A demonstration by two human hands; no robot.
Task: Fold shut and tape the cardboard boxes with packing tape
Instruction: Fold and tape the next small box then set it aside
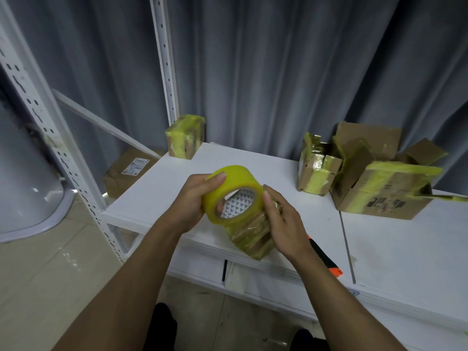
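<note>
Grey curtains back a white bench (157,188), above whose front edge a left hand (195,198) grips a yellow roll of packing tape (233,193) against a small tape-wrapped cardboard box (253,236) held by the right hand (283,219). With the box unsupported, the tape may go on crooked or wrinkled.

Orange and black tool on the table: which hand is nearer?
Right. The right hand, holding the taped box, is beside the tool; the left hand grips the tape roll, farther left.
</note>
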